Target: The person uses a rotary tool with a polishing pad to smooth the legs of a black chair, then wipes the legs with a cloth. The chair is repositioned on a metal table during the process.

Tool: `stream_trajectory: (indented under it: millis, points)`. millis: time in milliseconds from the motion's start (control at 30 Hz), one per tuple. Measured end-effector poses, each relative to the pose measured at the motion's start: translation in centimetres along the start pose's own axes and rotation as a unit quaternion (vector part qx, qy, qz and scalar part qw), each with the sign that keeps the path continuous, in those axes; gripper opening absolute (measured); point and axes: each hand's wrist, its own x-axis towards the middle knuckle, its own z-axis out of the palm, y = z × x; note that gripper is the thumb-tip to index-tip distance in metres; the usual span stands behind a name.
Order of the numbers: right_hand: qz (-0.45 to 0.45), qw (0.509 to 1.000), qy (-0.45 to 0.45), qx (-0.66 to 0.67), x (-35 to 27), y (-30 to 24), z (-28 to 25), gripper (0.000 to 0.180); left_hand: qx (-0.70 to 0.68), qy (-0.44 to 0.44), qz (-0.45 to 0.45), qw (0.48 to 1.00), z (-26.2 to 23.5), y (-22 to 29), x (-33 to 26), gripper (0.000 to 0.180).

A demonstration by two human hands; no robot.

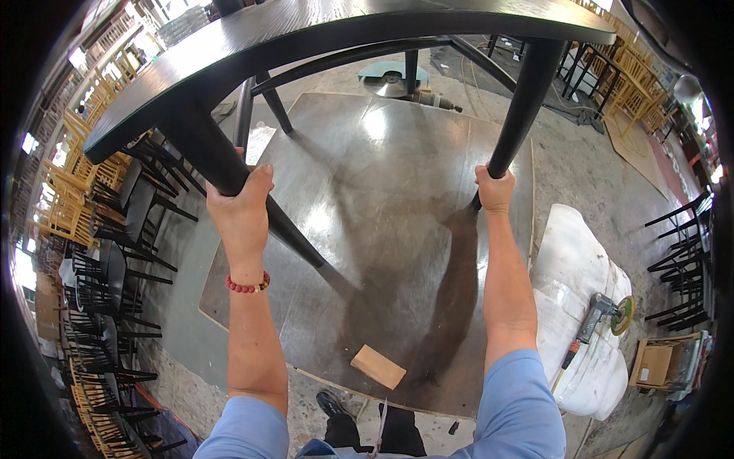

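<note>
In front of me stands a black wooden piece of furniture point(306, 30), with a flat, curved-edged top, round slanting legs and stretchers. Its upper part runs out of view, so I cannot tell if it is a chair or a stool. My left hand point(243, 200), below a red bead bracelet, wraps round the near left leg point(195, 138). The near right leg point(526, 103) is gripped low down by my right hand point(495, 191). The feet appear to rest on a wide brown board point(382, 252). Near the board's front edge lies a tan rectangular block point(378, 367).
An angle grinder point(592, 325) lies on a white wrapped bundle point(573, 268) at right. Beyond the board is a power tool with a round disc point(386, 86). Black chairs point(122, 260) line the left; more black furniture point(684, 264) and a wooden box point(656, 362) stand right.
</note>
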Motion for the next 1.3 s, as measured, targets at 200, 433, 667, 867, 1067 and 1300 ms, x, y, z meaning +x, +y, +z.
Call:
stream_trajectory:
  millis: [200,433,667,867,1067,1300]
  points:
    - [-0.01,1.0,0.002,-0.009,0.5,0.7,0.0,0.02,-0.004,0.003,-0.002,1.0,0.3,0.0,0.0,0.036]
    - [-0.025,1.0,-0.004,-0.018,1.4,2.1,-0.1,0.023,-0.005,0.0,0.003,1.0,0.6,0.1,-0.1,0.037]
    - [-0.041,0.999,-0.001,-0.021,1.6,2.2,0.3,0.023,0.014,0.003,0.003,1.0,0.6,0.0,-0.4,0.037]
    - [0.022,0.998,-0.044,-0.049,1.7,-0.7,0.0,0.02,0.071,-0.001,0.02,0.997,0.4,-0.1,-0.3,0.038]
    - [0.09,0.989,-0.074,-0.095,-5.5,-4.8,-2.5,0.016,-0.015,-0.013,-0.047,0.999,-5.1,-0.2,0.7,0.037]
    - [0.167,0.978,-0.052,-0.116,-25.7,-10.1,-4.8,0.021,0.08,-0.15,0.043,0.985,-16.6,-1.5,2.5,0.012]
